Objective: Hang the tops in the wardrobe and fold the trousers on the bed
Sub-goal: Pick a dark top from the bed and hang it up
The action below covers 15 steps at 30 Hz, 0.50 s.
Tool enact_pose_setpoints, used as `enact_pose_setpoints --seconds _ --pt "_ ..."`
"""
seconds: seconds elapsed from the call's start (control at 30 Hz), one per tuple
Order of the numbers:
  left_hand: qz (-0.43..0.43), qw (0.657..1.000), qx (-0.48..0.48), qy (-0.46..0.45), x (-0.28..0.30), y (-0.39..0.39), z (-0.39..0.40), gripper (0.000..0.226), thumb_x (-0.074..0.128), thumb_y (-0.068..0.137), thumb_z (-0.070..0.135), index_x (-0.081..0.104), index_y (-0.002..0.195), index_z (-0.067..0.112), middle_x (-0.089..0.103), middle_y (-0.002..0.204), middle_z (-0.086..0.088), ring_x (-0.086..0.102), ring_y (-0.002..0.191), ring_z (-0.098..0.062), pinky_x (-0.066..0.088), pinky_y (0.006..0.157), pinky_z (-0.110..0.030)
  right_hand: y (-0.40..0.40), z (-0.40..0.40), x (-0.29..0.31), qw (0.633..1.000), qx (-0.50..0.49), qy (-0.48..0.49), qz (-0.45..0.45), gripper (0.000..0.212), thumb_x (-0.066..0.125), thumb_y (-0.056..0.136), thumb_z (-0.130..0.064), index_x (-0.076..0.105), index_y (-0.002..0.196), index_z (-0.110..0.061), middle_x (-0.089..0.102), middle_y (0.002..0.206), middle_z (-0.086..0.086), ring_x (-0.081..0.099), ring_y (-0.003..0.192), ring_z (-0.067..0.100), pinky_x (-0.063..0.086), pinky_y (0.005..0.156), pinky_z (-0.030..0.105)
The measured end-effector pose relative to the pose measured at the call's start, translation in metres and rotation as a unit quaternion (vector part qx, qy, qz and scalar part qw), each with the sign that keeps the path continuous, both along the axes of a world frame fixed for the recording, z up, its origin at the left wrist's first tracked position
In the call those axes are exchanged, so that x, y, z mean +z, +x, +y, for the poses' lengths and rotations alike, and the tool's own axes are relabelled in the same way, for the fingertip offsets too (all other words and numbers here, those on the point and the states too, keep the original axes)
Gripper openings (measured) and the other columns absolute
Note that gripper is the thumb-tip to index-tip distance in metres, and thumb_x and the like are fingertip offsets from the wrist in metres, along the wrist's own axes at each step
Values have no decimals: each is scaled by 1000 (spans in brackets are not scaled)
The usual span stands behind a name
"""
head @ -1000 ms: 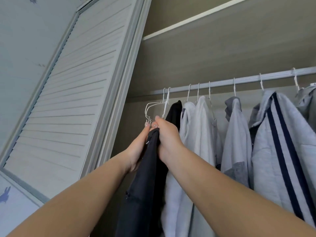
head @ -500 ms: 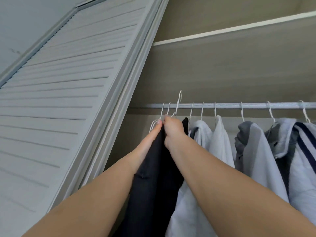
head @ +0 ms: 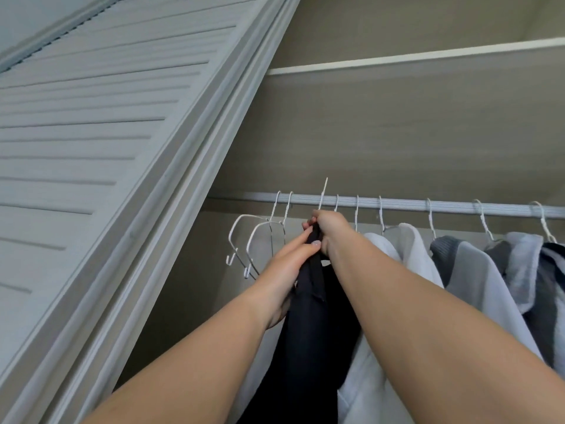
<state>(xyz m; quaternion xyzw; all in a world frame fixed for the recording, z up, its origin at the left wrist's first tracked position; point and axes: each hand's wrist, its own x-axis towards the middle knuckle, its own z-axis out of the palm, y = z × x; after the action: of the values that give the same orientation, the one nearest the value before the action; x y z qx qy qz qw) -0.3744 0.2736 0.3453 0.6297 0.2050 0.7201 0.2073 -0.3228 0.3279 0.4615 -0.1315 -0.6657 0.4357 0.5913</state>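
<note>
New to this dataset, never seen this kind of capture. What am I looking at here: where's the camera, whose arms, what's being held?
There is no robot. A person wears one wide-angle camera on the head, so the single view looks along their own two bare arms, up into an open wardrobe.

The left hand and the right hand meet at the top of a dark top and grip it together. Its white hanger hook sticks up at the rail; whether it is already hooked over I cannot tell.

To the left of the hands hang two empty white hangers. To the right, white and grey tops already hang on the rail. The slatted panel on the left is the wardrobe door. No bed or trousers are in view.
</note>
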Motion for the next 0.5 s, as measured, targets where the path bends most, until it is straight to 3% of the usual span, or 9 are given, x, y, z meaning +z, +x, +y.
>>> enact_pose_setpoints --seconds 0.13,0.2,0.27,0.37,0.43,0.5 --pt "-4 1000 13 -8 0 -2 12 42 54 95 19 51 134 34 68 107 16 67 98 -3 52 91 -23 1 15 -4 999 -4 3 -32 40 33 100 -7 37 60 -8 38 25 -2 44 54 17 35 51 26" --pt "-2 1000 11 -27 -6 -2 18 43 53 95 18 50 135 33 65 120 11 64 106 -7 47 100 -29 1 25 -10 998 -16 4 -60 41 33 100 -6 37 59 -9 40 26 -1 44 55 17 36 53 26" --pt "8 999 19 -51 -13 -2 24 45 55 95 18 48 137 33 59 132 5 61 113 -10 42 107 -33 3 34 -15 995 -39 13 -91 39 35 98 -6 39 60 -10 44 36 1 45 55 16 37 54 25" --pt "14 997 41 -71 -20 -2 31 48 58 92 18 48 136 34 59 132 5 60 114 -9 41 107 -34 6 42 -21 989 -66 34 -126 36 40 96 -6 42 61 -11 43 56 4 49 54 15 38 55 25" --pt "13 996 45 -75 -22 -4 33 47 60 91 20 50 135 35 63 127 6 62 112 -10 43 106 -34 8 39 -23 983 -94 60 -143 25 44 96 -9 50 71 -9 51 65 6 52 59 18 40 58 27" --pt "13 997 35 -67 -21 -6 32 46 59 91 22 51 135 33 66 121 6 64 109 -10 45 104 -34 10 35 -23 972 -143 120 -142 17 51 95 -17 60 105 -8 63 92 12 61 83 24 47 73 30"
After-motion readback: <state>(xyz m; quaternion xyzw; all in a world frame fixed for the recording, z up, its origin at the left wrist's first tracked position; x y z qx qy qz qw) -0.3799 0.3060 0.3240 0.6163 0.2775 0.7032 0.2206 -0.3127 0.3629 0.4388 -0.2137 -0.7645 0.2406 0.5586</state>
